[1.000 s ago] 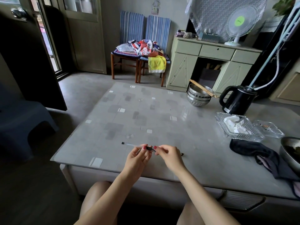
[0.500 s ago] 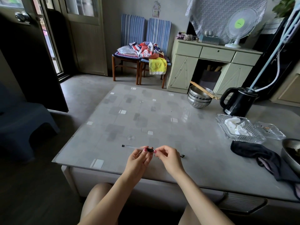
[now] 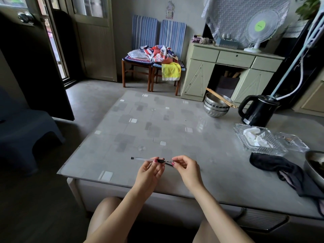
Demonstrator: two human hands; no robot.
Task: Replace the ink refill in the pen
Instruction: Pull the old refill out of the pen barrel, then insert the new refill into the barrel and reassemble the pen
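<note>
Above the near part of the table, I hold a slim clear pen barrel [image 3: 142, 159] level; a black cap end points left. My left hand [image 3: 150, 170] pinches the barrel at its black grip section. My right hand [image 3: 185, 168] pinches a thin part, apparently the refill [image 3: 168, 161], that sticks out of the barrel's right end. A narrow gap shows between the two hands. Whether a dark sliver just under the fingertips is a separate piece is unclear.
The glass-topped table [image 3: 157, 130] carries stacked steel bowls [image 3: 217, 106] with chopsticks, a black kettle [image 3: 257, 111], a clear tray [image 3: 259, 140] of white scraps, a small glass dish [image 3: 292, 142], a dark cloth [image 3: 287, 171] and a metal bowl [image 3: 315, 165] at the right edge.
My hands have drawn slightly apart, and a short length of the thin inner part now shows between them. The pen stays level above the same spot.
</note>
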